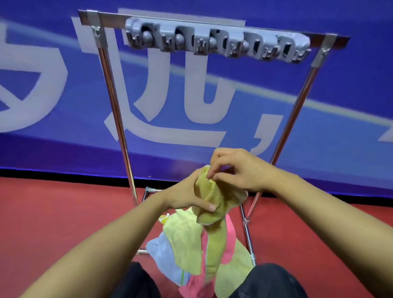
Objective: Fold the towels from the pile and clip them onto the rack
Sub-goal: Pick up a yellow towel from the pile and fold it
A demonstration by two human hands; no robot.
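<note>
A bunched yellow towel (217,199) hangs in the air in front of me, one end trailing down toward the pile. My left hand (188,194) grips it from the left side. My right hand (238,172) pinches its top edge with fingertips. Below, between my knees, lies the pile of towels (190,256): pale yellow, light blue and pink ones, crumpled on the red floor. The metal rack (116,107) stands behind them, and its top bar carries a grey clip strip (216,41) with several clips, all without towels.
A blue banner with large white characters (44,87) forms the wall behind the rack. The rack's chrome legs and base bars (247,236) surround the pile. My dark trouser knees (269,284) frame the bottom of the view. Red floor (48,209) spreads left and right.
</note>
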